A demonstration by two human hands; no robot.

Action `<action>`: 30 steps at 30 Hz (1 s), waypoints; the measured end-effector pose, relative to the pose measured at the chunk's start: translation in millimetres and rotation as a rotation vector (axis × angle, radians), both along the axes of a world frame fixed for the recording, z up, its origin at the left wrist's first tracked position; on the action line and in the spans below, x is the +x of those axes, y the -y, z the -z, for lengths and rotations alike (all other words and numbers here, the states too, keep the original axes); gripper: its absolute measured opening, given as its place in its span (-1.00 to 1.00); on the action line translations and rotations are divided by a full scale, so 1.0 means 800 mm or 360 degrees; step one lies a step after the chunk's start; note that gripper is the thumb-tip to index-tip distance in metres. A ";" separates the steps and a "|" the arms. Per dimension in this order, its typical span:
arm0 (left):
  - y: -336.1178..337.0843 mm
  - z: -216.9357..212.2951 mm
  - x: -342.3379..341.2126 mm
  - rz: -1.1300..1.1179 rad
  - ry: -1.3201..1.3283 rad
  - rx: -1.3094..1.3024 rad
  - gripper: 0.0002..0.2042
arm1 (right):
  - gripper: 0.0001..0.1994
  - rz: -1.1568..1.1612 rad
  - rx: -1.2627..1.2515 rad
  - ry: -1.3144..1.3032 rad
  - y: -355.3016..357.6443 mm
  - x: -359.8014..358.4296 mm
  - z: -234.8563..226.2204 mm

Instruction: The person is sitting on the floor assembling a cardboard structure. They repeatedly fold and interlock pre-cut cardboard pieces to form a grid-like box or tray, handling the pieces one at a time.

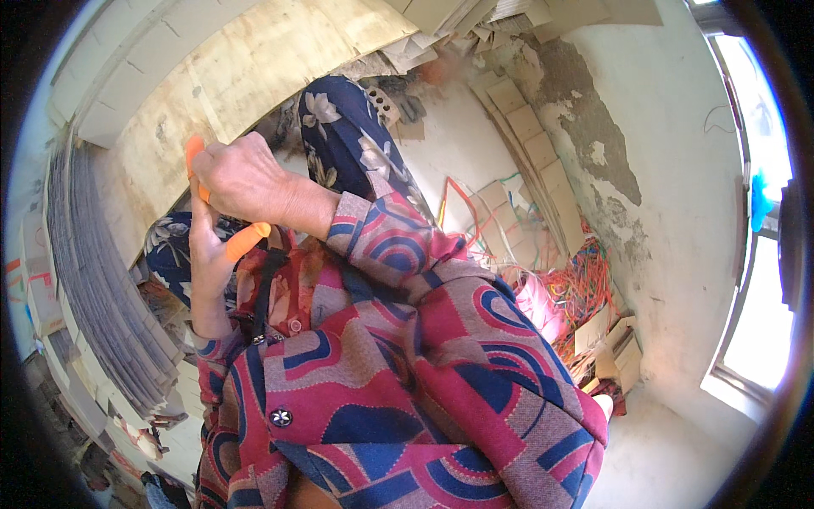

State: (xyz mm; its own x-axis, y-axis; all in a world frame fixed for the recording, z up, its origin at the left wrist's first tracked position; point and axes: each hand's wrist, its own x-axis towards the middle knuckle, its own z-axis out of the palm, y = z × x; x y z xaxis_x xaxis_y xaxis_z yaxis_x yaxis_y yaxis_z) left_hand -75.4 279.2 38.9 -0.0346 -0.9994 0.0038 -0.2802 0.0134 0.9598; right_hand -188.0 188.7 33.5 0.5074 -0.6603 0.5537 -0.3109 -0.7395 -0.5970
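My left hand (209, 263) is raised at the left with its thumb held away from its outstretched fingers. An orange finger cot (246, 243) covers the thumb. Another orange finger cot (195, 154) runs along an upright finger of the same hand. My right hand (248, 176) crosses over from the right, closed around that second cot with its fingers curled. The right hand's back hides part of the left fingers. Both hands are above my lap, near the edge of a pale wooden board (246, 59).
A tall stack of grey cardboard sheets (93, 271) stands at the left. Tangled coloured straps (585, 280) lie on the right by the stained wall (670, 187). More cardboard pieces (521, 119) lean along that wall. A bright window (755, 280) is at far right.
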 end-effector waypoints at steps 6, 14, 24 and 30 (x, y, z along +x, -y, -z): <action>0.018 -0.010 0.016 0.0054 0.1051 -0.0115 -0.18 | -0.81 -0.0071 -0.0006 0.0084 0.003 0.000 0.013; 0.021 0.003 0.021 0.0173 -0.0805 0.0140 -0.10 | -0.81 -0.0246 -0.0034 0.0076 0.013 -0.001 0.028; 0.034 -0.007 0.030 -0.0009 -0.1143 0.0406 0.05 | -0.84 -0.0154 0.0115 -0.0024 0.013 0.003 0.035; 0.048 0.040 0.032 0.0046 -0.0556 0.0416 0.10 | -0.91 -0.0314 0.0343 0.0031 0.014 0.012 0.072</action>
